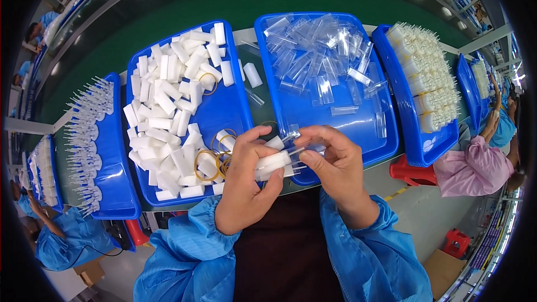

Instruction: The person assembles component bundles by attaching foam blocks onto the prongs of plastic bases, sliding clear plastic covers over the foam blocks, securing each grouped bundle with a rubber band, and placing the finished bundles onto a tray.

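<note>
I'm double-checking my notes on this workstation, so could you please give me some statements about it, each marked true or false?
1. White blocks fill much of the blue tray left of the clear plastic pieces. True.
2. Every block is in that tray. False: a stray block lies beside it, and others are held.
3. The left hand holds white blocks. True.
4. The person works one-handed. False: the right hand has clear plastic at its fingertips.
5. Pink covers the person's forearms. False: their sleeves are blue.
</note>
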{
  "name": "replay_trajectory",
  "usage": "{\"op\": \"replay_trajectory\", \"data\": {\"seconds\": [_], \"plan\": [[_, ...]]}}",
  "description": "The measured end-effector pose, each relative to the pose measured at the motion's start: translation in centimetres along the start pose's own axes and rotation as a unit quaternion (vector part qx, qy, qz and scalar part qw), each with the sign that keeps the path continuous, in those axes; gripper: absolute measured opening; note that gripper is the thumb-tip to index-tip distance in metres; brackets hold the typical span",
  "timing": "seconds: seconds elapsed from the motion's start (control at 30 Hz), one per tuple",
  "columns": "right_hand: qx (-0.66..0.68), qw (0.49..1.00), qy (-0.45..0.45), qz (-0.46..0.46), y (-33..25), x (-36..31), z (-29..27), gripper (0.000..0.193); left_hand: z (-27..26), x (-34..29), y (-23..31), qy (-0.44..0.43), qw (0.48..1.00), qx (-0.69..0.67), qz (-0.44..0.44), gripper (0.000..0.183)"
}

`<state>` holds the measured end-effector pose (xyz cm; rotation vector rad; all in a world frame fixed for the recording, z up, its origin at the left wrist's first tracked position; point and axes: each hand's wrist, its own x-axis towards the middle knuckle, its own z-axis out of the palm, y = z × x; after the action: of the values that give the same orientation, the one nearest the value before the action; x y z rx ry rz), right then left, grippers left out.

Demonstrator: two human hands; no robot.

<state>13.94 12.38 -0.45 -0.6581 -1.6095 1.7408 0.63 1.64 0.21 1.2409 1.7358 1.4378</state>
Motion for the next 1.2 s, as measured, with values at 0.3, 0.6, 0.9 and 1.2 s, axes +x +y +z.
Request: {"op": "replay_trajectory", "data": {"seconds": [0.3,0.6,0.9,1.2], "plan": [[-0.210,0.970,-0.011,-0.125,0.0,0.0,-0.4,0.025,0.2,-0.1,-0.3,-0.006,0.998,0.058,0.030,0.026],[0.021,0.999,-0.007,0.036,0.2,-0.5,0.4,0.021,0.4,-1.0,-0.5,-0.015,0.998,0.010,0.053,0.046],[0.019,0.998,-0.045,0.046,0.4,-1.5,1.7,0.021,0.8,-1.2,-1.0,0.010,0.976,0.087,0.197,0.091],[-0.024,0.997,-0.035,-0.059,0.2,-1.8,1.4,0.026,0.6,-0.7,-1.4,-0.012,0.967,0.042,0.252,0.095]]}}
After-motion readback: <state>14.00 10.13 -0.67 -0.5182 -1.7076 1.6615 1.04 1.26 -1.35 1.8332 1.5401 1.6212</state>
